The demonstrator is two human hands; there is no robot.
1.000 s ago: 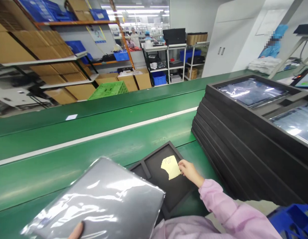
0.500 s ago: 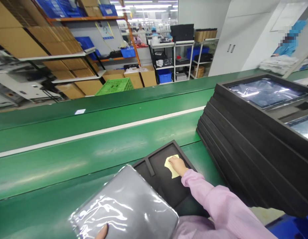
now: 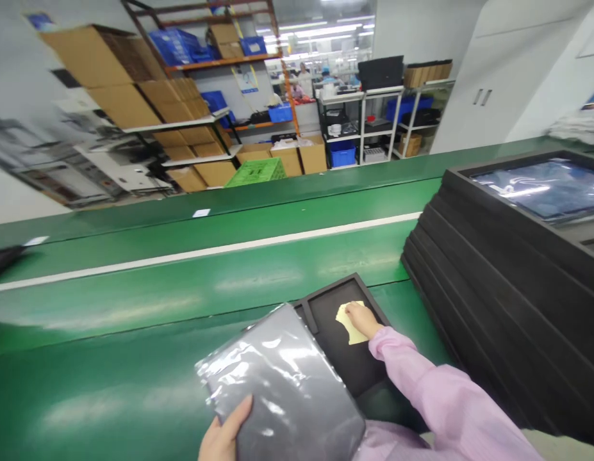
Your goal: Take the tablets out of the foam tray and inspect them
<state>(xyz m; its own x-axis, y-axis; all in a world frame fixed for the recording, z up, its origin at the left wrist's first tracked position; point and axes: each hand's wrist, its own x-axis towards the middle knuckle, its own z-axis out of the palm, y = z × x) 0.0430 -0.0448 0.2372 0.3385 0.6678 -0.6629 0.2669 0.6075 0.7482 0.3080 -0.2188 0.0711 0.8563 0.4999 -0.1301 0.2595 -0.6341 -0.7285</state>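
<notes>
A flat grey panel in clear, shiny plastic film (image 3: 297, 390) is tilted in front of me. My left hand (image 3: 227, 432) grips its left edge, thumb on top and the other fingers mostly hidden beneath. My right hand (image 3: 363, 319), closed in a pinch, holds a pale yellow cloth-like piece (image 3: 355, 335) against the floor of a black foam tray (image 3: 339, 358). That tray lies on the green belt surface, and the panel covers its left part. Ridged dividers show inside the tray.
On the right rises a tall stack of black trays (image 3: 498, 314), with a film-covered screen (image 3: 541, 186) in the top one. The green conveyor (image 3: 133, 314) runs across, marked by a white line. Behind it stand shelves with cartons (image 3: 118, 77) and a green crate (image 3: 258, 171).
The camera view has swung left, so the scene sits further right. More of my left hand shows on the panel. The yellow piece stays in my right hand on the tray.
</notes>
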